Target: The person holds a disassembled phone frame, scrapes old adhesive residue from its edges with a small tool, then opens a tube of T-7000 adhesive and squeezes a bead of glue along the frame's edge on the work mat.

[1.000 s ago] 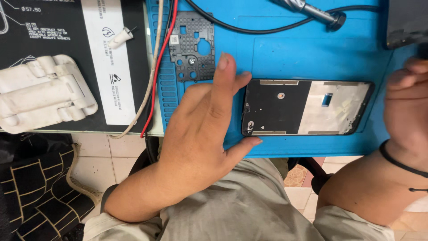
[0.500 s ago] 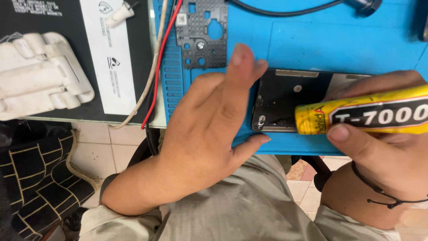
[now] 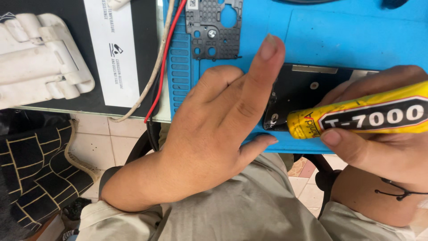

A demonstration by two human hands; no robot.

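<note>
Far left: white plastic hinged holder (image 3: 40, 60) lying on a black mat (image 3: 147, 53). Beside it on that mat, a white rectangular label strip (image 3: 117, 53) with black print and a small pictogram, running top to bottom.

White cable (image 3: 157, 67) and red wire (image 3: 166, 58) run side by side down the seam between the black mat and the blue work mat (image 3: 356, 35), ending over the table edge. The blue mat's left margin has a column of ribbed slots. Dark perforated metal plate (image 3: 214, 29) with one screw sits at top, just above the left hand.

Left hand (image 3: 214, 125): fingers spread flat, palm down on the blue mat, holding nothing. One finger is extended up and right, with its tip by the top left corner of the black phone frame (image 3: 298, 96); thumb lies along the mat's near edge, below the frame's lower left corner.

Phone frame lies flat on the blue mat, centre-right, long side across. Its right part is hidden behind the tube and hand.

Right hand (image 3: 383, 143): thumb below, fingers above, pinching a yellow glue tube (image 3: 361, 117) with a black label band. The tube lies nearly level, with its nozzle end at the frame's lower left edge; contact can't be confirmed.

Room: open blue mat above the frame, top right. Table edge runs close under both hands, lap and tiled floor below.
</note>
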